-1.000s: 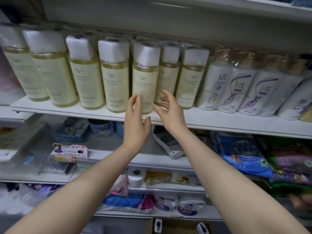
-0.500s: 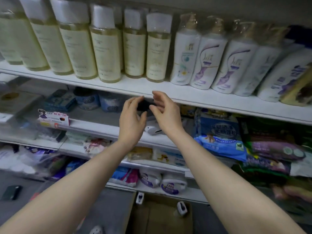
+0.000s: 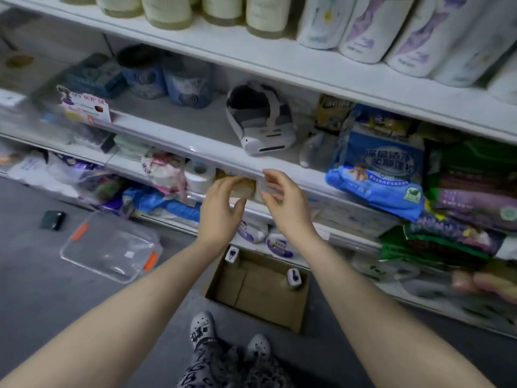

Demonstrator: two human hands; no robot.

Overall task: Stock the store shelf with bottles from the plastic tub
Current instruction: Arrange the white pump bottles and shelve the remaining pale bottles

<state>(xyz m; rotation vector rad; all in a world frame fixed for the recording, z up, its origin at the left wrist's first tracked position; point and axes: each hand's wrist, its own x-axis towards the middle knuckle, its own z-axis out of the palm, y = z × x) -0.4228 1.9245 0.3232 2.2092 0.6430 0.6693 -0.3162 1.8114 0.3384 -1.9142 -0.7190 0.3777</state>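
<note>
Both hands are empty, fingers loosely curled. My left hand (image 3: 221, 208) and right hand (image 3: 285, 204) hang side by side in front of the lower shelves. The bottles (image 3: 167, 12) stand upright along the top shelf (image 3: 279, 61) edge, easy to reach I guess. The plastic tub (image 3: 112, 247) is on the floor to my left and looks empty, so probably nearly done.
</note>
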